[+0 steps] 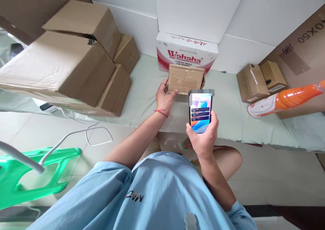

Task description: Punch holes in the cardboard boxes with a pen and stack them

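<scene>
Hands: we see our left hand (165, 99) resting on the left edge of a small brown taped cardboard box (186, 78), thumb on the front edge, fingers loosely curled round the corner, not clamped.
Right hand (203, 135): closed around a dark smartphone with a lit colourful screen (200, 112), held upright by its lower half, just in front of the small box.
Small box: sealed with clear tape, contents hidden; lies flat on the pale green sheet (228, 115), touching the front of a white and red carton printed Wahaha (186, 51).
Wahaha carton: closed, we cannot tell what is inside.
Left stack: several large plain brown cardboard boxes (63, 61) piled up, all shut.
Right side: two small brown parcels with labels (261, 79), closed, beside an orange and white plastic bottle (286, 99) lying on its side.
Floor left: green plastic stool (30, 172), white cable (83, 135).
Body: we wear a light blue shirt (157, 196).
</scene>
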Available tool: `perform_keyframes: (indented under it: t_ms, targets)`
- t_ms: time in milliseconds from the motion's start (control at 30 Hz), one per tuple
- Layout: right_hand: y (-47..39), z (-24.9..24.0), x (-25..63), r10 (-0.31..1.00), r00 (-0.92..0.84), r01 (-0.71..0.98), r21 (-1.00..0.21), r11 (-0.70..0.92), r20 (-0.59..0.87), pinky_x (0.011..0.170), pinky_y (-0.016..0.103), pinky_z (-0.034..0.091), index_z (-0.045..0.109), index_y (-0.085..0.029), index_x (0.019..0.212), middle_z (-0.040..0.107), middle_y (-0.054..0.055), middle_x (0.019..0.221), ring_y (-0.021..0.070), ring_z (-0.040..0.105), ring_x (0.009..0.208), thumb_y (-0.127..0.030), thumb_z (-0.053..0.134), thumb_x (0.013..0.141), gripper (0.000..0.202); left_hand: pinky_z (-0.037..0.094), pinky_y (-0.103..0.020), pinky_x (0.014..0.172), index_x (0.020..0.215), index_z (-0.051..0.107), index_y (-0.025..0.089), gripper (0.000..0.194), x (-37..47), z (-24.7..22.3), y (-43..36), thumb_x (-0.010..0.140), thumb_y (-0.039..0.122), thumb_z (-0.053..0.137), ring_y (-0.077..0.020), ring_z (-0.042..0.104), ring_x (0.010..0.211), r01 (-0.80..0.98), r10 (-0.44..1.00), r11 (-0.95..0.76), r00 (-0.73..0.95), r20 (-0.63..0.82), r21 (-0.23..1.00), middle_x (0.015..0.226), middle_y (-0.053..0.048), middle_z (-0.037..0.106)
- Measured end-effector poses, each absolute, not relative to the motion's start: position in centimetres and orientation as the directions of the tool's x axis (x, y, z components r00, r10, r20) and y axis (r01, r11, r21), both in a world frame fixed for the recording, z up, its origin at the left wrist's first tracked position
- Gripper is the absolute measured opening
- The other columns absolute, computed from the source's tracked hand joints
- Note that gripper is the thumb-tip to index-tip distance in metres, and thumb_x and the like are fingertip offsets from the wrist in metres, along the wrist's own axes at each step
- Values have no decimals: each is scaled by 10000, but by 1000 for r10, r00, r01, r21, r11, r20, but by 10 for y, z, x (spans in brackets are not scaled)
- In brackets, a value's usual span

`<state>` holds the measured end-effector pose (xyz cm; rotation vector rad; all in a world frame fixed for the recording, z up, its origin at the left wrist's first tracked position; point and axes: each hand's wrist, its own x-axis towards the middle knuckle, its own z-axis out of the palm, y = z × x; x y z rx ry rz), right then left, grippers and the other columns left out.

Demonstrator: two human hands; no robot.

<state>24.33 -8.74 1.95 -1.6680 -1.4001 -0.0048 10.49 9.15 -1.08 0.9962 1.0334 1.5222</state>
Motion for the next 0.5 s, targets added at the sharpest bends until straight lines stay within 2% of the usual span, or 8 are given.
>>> perform_keyframes:
  t_ms: [267,400,500]
  targets:
    - [-91,17,250,775,374,763,-644,56,509,1145,585,513,359,-199,1590,567,191,1406,372,607,1315,-550,767,849,916,502,-423,1260,1437,645,240,769,99,-12,91,710,259,895,-303,611,1468,-242,978,-127,-190,81,962,1624,-117,565]
    - [-99,2,288,771,504,730,-669,-139,390,1154,567,494,408,-174,1564,584,204,1408,393,602,1325,-583,780,789,952,508,-426,1244,1338,678,241,774,78,-21,85,610,255,940,-293,650,1407,-297,972,-20,-229,-51,955,1528,-92,633]
    - [-106,-17,329,726,631,687,-633,-356,275,1152,567,484,460,-140,1545,604,226,1407,418,593,1329,-572,763,735,966,580,-443,1139,1232,676,238,676,60,-34,76,635,400,951,-285,702,1284,-330,958,78,-238,-162,941,1363,-89,708]
